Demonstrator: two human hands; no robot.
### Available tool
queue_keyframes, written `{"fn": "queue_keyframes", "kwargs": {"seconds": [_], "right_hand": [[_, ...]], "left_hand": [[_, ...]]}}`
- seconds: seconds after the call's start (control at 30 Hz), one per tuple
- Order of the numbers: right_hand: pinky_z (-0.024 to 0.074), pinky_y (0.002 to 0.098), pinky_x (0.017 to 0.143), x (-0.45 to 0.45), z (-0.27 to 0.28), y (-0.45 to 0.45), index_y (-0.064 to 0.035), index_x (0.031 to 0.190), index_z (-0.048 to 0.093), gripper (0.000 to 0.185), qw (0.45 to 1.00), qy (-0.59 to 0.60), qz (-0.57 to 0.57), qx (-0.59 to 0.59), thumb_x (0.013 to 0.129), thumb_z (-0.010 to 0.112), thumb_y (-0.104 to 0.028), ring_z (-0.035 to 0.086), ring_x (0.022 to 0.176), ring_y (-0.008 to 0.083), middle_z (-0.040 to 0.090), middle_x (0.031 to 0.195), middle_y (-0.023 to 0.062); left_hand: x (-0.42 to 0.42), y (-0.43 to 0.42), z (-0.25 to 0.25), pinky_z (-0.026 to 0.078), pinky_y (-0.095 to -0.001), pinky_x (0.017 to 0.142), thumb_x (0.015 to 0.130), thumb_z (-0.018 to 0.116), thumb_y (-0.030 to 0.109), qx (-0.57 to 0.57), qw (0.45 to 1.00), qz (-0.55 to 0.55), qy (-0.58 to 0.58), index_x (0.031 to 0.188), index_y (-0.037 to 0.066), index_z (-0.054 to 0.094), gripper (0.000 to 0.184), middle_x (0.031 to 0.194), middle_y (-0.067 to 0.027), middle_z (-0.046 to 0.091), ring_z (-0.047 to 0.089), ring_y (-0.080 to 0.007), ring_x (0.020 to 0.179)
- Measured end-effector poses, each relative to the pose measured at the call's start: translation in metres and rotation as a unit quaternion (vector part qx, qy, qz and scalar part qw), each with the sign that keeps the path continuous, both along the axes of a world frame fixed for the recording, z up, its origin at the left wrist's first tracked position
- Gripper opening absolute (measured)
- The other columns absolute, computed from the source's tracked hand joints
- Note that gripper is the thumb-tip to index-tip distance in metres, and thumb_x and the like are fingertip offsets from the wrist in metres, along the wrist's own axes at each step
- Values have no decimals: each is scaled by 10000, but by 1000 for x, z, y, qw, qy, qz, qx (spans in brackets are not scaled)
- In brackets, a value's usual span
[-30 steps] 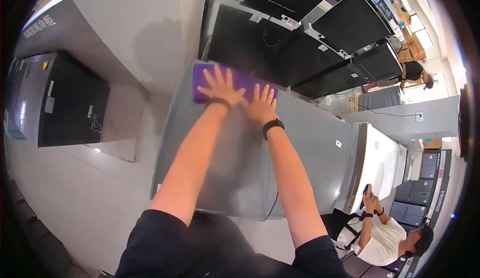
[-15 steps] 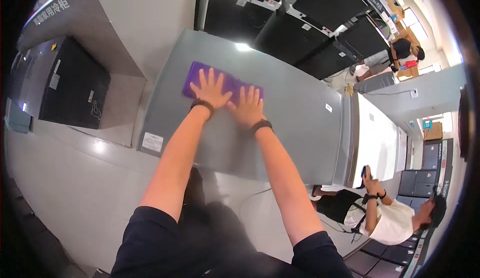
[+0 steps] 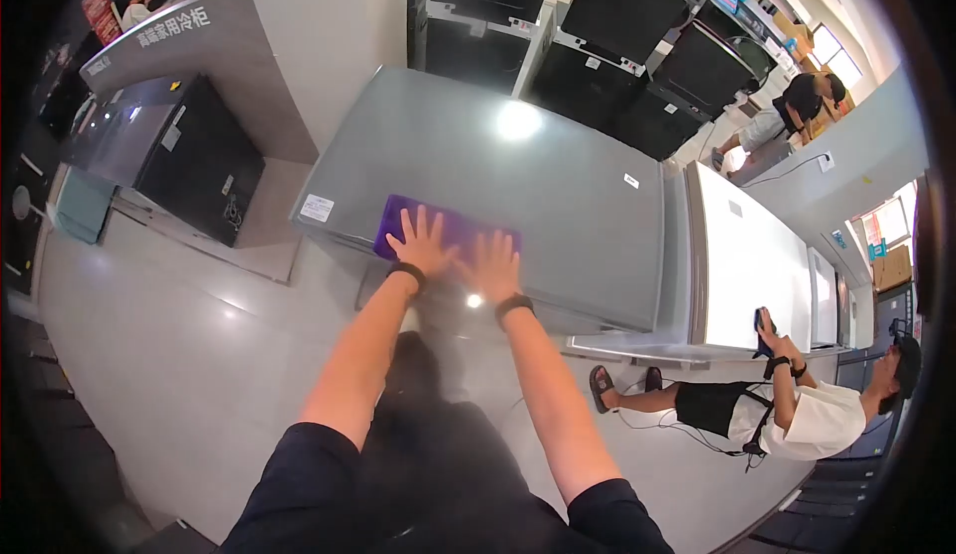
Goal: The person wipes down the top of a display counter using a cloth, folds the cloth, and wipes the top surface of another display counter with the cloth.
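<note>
A purple cloth (image 3: 393,218) lies flat near the front edge of a grey appliance top (image 3: 448,146). My left hand (image 3: 422,245) rests on the cloth's left part with its fingers spread. Beside it, my right hand (image 3: 493,267) presses on the right part, fingers apart and slightly blurred. Both palms face down, and the heels of the hands reach the front edge. A white label (image 3: 317,208) is at the top's left corner and a smaller sticker (image 3: 631,182) near its right end.
A white appliance (image 3: 747,255) adjoins on the right, where a person (image 3: 807,415) stands holding a dark object. Another person (image 3: 797,106) is at the back right. Black-backed appliances (image 3: 588,86) stand behind. A dark cabinet (image 3: 204,161) is at the left.
Both hands have drawn the purple cloth from the far side of the grey top to its near edge. The view has shifted, showing more floor and the person at right's feet.
</note>
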State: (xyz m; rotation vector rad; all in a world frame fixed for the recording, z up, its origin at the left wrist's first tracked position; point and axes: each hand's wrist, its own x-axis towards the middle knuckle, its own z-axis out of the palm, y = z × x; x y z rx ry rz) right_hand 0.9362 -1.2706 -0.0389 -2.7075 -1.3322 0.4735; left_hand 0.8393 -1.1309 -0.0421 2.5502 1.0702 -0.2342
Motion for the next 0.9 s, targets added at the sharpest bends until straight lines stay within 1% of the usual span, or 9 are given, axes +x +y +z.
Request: {"fn": "queue_keyframes", "kwargs": {"seconds": [0.1,0.23,0.3,0.37,0.47,0.57,0.63,0.73,0.9], "right_hand": [[100,587,1186,-2,-5,-5,-104,1571,206,877,1000,-1,6,-10,931,412,-667,63,1504,421,101,1629,225],[110,597,1180,12,6,5,-113,1572,205,891,999,-4,21,-29,918,429,-676,63,1506,415,105,1631,217],[113,600,1178,27,-2,13,-119,1571,208,895,1000,-10,17,-19,912,437,-679,65,1505,414,101,1632,215],[110,602,1177,45,-9,29,-122,1571,209,896,1000,-9,13,-9,909,447,-677,64,1505,414,95,1633,213],[99,601,1178,76,-17,48,-121,1569,211,892,1000,-9,9,3,908,464,-664,59,1505,413,83,1634,211],[94,600,1178,113,-24,69,-115,1568,210,888,1000,-24,2,20,912,473,-651,53,1506,410,77,1635,211],[93,601,1178,138,-15,88,-112,1570,204,885,1000,-24,-8,6,916,471,-646,49,1507,407,81,1635,209],[87,600,1177,172,-7,111,-113,1574,191,868,999,-5,-32,25,931,458,-632,33,1507,417,74,1634,218],[68,590,1181,220,12,144,-115,1580,171,850,998,20,-62,-22,947,427,-622,10,1508,418,50,1636,224]], "left_hand": [[-1,-4,-4,77,-791,1055,870,486,676,-3,1000,-1,6,1588,222,169,907,1662,-116,-11,-117,-433,1497],[14,8,11,73,-799,1046,843,508,692,-29,999,-1,34,1593,215,134,964,1656,-150,-40,-135,-483,1478],[27,10,10,74,-803,1042,841,517,684,-35,999,11,36,1594,216,124,970,1655,-154,-54,-143,-493,1472],[48,24,9,74,-806,1038,841,522,677,-43,998,22,37,1594,216,117,971,1653,-156,-65,-149,-501,1468],[77,38,13,85,-816,1030,842,485,736,-39,997,41,53,1595,204,85,1004,1647,-168,-101,-158,-512,1460],[115,59,10,103,-815,1030,842,475,743,-33,997,57,49,1594,204,97,999,1648,-167,-87,-154,-516,1459],[143,77,15,111,-816,1028,843,475,743,-29,997,58,48,1594,204,96,999,1648,-169,-83,-155,-518,1458],[184,103,16,119,-813,1030,846,472,742,-28,997,47,48,1595,207,90,996,1648,-171,-87,-162,-521,1455],[247,144,24,112,-799,1045,854,471,727,-37,996,10,79,1596,218,87,979,1650,-156,-98,-151,-500,1467]]}}
